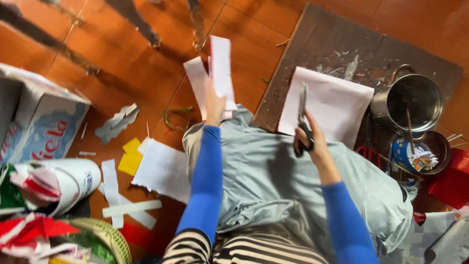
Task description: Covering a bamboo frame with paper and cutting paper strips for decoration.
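Head view, looking down over a lap in grey trousers on a red tiled floor [117,58]. The left hand [214,105] is raised in front of the left knee, its fingers pinched on the lower edge of white paper pieces [215,73]; two pieces show, one with a jagged cut edge, held upright and a little blurred. The right hand [312,139] is closed round the dark handles of one pair of scissors [303,117], whose blades point up and away from the body; whether the blades are parted I cannot tell. The scissors lie well to the right of the held paper, not touching it, and overlap one white sheet [337,105] resting on a dark wooden board [342,39].

On the board's right side stand one steel pot [413,100] and, just below it, one small round tin with a printed blue cup [408,154] in it. A second, red-handled pair of scissors [370,154] lies beside the tin. On the floor by the left knee lie one lined sheet [163,168], one yellow scrap [131,156], several white strips [128,209] and a green loop [177,115]. A cardboard box [39,122] sits at far left.
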